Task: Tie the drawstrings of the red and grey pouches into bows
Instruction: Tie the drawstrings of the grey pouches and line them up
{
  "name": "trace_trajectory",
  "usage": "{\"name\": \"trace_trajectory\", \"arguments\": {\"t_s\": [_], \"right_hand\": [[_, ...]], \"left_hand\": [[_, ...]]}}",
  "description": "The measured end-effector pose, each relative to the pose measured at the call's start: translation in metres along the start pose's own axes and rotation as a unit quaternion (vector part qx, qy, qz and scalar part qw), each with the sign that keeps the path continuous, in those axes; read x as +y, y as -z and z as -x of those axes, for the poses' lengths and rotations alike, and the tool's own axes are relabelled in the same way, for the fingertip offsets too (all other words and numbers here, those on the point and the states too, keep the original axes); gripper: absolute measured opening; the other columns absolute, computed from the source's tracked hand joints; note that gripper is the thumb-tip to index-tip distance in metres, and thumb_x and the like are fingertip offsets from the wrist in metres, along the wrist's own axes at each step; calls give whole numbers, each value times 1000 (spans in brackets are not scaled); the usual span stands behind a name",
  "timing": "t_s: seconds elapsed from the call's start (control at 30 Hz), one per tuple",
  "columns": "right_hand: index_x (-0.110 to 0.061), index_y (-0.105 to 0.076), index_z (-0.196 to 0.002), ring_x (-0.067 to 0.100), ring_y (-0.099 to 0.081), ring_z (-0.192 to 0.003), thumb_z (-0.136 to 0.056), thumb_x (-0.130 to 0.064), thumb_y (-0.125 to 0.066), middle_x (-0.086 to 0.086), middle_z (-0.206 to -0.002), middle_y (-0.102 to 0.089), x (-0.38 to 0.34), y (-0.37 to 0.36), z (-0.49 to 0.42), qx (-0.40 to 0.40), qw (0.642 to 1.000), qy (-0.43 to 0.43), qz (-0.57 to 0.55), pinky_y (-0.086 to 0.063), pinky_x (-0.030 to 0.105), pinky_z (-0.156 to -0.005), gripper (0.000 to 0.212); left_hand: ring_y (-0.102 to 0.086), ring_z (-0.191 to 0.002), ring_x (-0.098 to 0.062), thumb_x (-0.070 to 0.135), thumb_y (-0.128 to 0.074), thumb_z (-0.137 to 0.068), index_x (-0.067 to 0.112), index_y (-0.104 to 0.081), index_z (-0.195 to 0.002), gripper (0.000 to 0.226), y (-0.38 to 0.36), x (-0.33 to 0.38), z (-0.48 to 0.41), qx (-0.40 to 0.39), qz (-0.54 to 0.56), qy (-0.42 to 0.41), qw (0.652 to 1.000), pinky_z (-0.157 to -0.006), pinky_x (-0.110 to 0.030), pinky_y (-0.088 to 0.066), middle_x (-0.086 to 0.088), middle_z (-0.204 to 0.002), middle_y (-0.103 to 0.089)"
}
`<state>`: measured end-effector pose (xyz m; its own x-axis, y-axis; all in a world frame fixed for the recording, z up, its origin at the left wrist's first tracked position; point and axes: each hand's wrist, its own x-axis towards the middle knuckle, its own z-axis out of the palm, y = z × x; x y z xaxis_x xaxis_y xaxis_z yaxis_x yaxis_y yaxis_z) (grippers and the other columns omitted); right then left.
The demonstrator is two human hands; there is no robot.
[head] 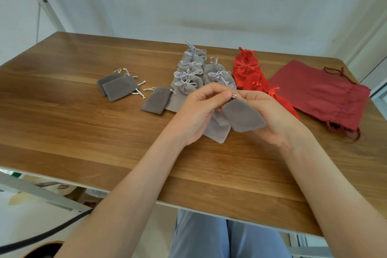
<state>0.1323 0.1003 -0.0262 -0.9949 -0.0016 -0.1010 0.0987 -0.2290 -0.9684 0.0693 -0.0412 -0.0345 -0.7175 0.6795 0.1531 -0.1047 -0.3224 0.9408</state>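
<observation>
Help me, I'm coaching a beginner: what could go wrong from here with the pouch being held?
1. The left hand pinches only a short bit of cord on the grey pouch held by the right hand; it may slip before a bow forms.
2. Both hands work right by the tied pouches; a drop could muss finished bows.

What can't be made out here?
Head view:
- the drawstring of the held grey pouch: mostly covered by left hand and right hand; knot stage unreadable.
- Light grey pouch row: near end hidden behind the hands.
- Bright red pouches: near ones behind the right hand.
- Dark red bags: stacked, count unclear.
</observation>
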Motion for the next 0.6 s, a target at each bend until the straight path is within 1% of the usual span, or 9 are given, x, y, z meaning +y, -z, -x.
{"name": "trace_trajectory", "arguments": {"t_s": [0.07, 0.13, 0.17, 0.23, 0.3, 0.33, 0.43, 0.5, 0.6], "right_hand": [[12, -51, -115, 14, -51, -66, -89, -22, -57, 13, -85, -53, 0, 1, 0, 3, 1000, -5, 28, -44, 19, -53, 43], [5, -55, -105, 10, -52, -60, -94, -18, -54, 10, -79, -55, 1, 2, 0, 9, 998, -7, 59, -43, 18, -51, 25], [2, -57, -101, 9, -52, -60, -95, -17, -51, 8, -77, -55, 2, 2, 1, 13, 997, -7, 74, -43, 18, -52, 20], [3, -58, -97, 12, -51, -63, -96, -17, -49, 10, -77, -56, 4, 3, 0, 26, 994, -6, 107, -41, 21, -56, 22], [11, -58, -97, 20, -49, -73, -97, -17, -50, 15, -85, -57, 8, 3, -1, 44, 988, -4, 150, -39, 27, -64, 28], [11, -58, -96, 21, -48, -78, -97, -15, -50, 15, -87, -57, 9, 3, -2, 53, 983, -4, 175, -37, 29, -67, 27], [-4, -59, -84, 18, -44, -78, -97, -8, -47, 9, -81, -52, 12, 2, -4, 74, 960, 1, 270, -34, 32, -71, 19], [-13, -57, -75, 15, -43, -75, -96, -7, -48, 3, -76, -52, 14, 1, -4, 85, 943, 7, 321, -33, 30, -71, 23], [-19, -56, -72, 6, -41, -67, -94, -9, -51, -7, -69, -49, 18, 0, -6, 99, 926, 14, 364, -32, 26, -64, 24]], "left_hand": [[-59, -79, -7, 2, -54, -89, 21, -71, -72, 30, 2, -1, 0, -9, -6, 4, 1000, -77, -19, -47, 6, -77, -69], [-58, -81, -10, 3, -57, -88, 18, -68, -75, 23, 4, -1, -1, -11, -34, 11, 999, -76, -19, -47, 1, -82, -68], [-58, -84, -12, 2, -58, -88, 16, -66, -76, 20, 5, -1, 0, -9, -54, 16, 998, -75, -18, -47, -3, -85, -67], [-60, -84, -10, -1, -59, -88, 12, -61, -77, 17, 8, 1, -1, -8, -90, 28, 995, -74, -14, -47, -5, -85, -67], [-62, -77, -1, -4, -59, -87, 8, -58, -75, 17, 9, 2, 0, -10, -121, 42, 992, -70, -11, -46, 3, -77, -69], [-61, -73, 1, -5, -60, -86, 7, -57, -74, 17, 9, 2, 0, -11, -138, 50, 989, -68, -10, -46, 3, -76, -68], [-58, -71, -2, -5, -62, -84, 7, -58, -75, 16, 10, 1, -1, -7, -198, 66, 978, -67, -13, -47, -4, -78, -65], [-55, -68, -3, -5, -63, -83, 10, -58, -74, 17, 10, 0, -1, -4, -244, 71, 967, -66, -14, -46, 1, -73, -63], [-48, -61, -2, -2, -64, -80, 15, -57, -71, 21, 8, -2, -2, 12, -323, 68, 944, -60, -15, -40, 7, -65, -57]]}}
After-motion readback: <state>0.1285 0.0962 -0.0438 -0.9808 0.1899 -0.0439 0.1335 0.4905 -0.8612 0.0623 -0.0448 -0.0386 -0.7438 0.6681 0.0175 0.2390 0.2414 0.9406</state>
